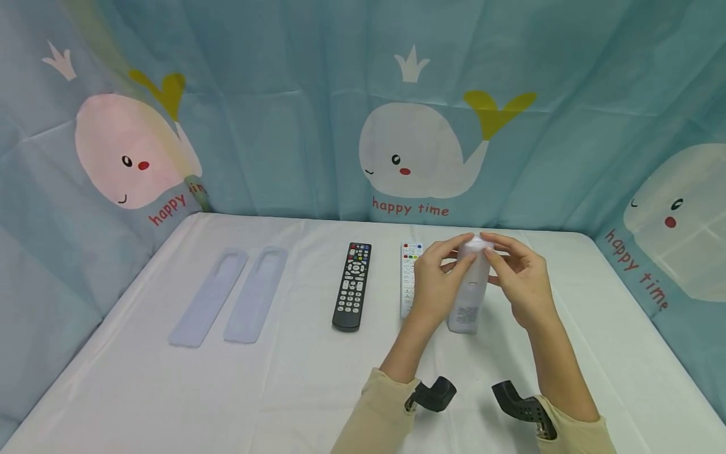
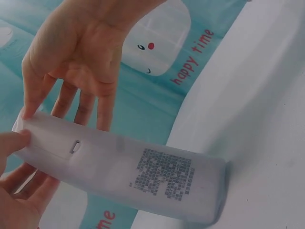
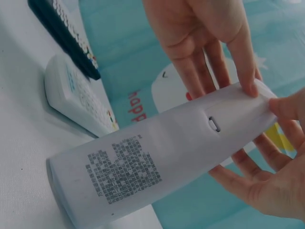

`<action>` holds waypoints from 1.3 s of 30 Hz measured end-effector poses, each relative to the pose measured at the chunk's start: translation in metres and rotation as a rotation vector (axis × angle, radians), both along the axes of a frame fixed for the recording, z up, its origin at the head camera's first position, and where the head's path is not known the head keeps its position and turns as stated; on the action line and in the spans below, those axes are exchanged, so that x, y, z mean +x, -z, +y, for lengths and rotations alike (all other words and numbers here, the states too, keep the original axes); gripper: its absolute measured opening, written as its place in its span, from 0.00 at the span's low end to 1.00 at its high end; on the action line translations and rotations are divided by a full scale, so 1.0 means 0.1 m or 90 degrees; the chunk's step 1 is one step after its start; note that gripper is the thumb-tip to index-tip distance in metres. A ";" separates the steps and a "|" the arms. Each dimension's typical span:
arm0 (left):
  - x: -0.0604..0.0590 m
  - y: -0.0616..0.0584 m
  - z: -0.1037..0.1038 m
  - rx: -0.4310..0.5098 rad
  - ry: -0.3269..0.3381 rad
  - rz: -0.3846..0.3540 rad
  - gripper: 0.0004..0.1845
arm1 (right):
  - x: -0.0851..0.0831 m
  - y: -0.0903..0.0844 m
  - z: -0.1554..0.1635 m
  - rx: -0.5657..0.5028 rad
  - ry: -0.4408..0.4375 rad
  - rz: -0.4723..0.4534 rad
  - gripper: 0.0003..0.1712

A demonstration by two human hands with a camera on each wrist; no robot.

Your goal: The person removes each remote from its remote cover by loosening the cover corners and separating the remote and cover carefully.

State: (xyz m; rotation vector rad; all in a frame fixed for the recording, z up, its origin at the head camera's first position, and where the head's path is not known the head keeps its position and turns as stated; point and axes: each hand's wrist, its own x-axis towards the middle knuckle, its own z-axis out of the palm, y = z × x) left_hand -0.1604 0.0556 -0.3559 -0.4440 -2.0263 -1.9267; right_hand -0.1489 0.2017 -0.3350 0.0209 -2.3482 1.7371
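Note:
A white remote control [image 1: 469, 296] in a clear cover stands tilted up, its lower end at the table and its back with printed text facing me. At its top end, my left hand [image 1: 437, 274] pinches one side between thumb and fingers. My right hand [image 1: 522, 274] pinches the other side of that end, thumbs close together. In the left wrist view the battery lid's latch [image 2: 75, 146] shows below the thumbs. Partly behind my left hand lies another white remote [image 1: 408, 277], buttons up. Further left is a black remote [image 1: 351, 287].
Two flat translucent remote covers [image 1: 210, 299] lie side by side on the left of the white-clothed table [image 1: 170, 397]. A blue curtain [image 1: 283, 126] with whale prints hangs behind the table and along both sides.

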 end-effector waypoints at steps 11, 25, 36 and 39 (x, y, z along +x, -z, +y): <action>-0.01 0.01 0.02 -0.029 -0.017 0.045 0.17 | 0.02 -0.02 -0.02 -0.040 0.034 -0.007 0.20; -0.02 0.05 0.00 0.004 -0.078 0.128 0.08 | 0.04 -0.04 0.02 -0.052 -0.014 0.006 0.15; -0.01 0.01 0.00 0.030 -0.094 0.087 0.07 | 0.04 -0.04 0.06 -0.017 -0.048 0.037 0.16; 0.00 -0.02 -0.01 0.023 -0.100 0.081 0.07 | 0.04 -0.05 0.05 -0.014 -0.043 0.050 0.15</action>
